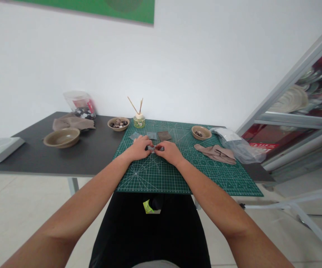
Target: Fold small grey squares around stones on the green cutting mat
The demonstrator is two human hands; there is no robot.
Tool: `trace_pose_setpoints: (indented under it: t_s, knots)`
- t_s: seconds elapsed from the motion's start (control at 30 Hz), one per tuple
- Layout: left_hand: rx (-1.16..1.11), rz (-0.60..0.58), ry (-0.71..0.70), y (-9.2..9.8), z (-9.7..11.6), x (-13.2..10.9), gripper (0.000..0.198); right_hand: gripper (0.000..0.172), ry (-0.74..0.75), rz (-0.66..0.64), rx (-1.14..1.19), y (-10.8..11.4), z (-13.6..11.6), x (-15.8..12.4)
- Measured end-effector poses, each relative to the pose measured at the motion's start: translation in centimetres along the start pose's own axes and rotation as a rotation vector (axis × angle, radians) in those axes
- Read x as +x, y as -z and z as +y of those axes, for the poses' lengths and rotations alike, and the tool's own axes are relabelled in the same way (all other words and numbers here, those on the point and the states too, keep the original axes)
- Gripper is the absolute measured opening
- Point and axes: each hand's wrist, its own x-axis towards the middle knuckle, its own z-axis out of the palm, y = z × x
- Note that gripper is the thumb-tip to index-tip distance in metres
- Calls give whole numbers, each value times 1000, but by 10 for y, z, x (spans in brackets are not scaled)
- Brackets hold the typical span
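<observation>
My left hand [140,148] and my right hand [170,152] meet over the middle of the green cutting mat [161,178]. Thumbs and fingers of both are pinched on a small thin grey piece [152,149], mostly covered by the fingers; its material is too small to make out. Just beyond the hands lie a bluish-grey square [151,135], a brown square [164,136] and another bluish-grey piece [134,136] partly behind my left hand. These look thin and flat, like cloth or mesh.
A bowl of stones [118,124] and a reed diffuser [139,121] stand behind. To the right are a small bowl [201,133], a brown cloth [216,153] and a plastic bag [242,147]. Leftward sit a larger bowl [62,137], a clear jar [80,104] and a white device [3,149].
</observation>
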Motion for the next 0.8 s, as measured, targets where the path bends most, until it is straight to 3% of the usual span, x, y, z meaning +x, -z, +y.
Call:
trace_pose_setpoints:
  t_s: [0.37, 0.6, 0.8]
  knots:
    - [5, -40, 51, 5, 4, -2, 24, 13, -38, 17, -1, 1, 2, -2]
    - [19, -26, 64, 6, 5, -3, 29, 20, 26, -31, -76, -4, -5, 4]
    - [56, -40, 76, 6, 4, -4, 20, 20, 51, -33, -41, -2, -7, 0]
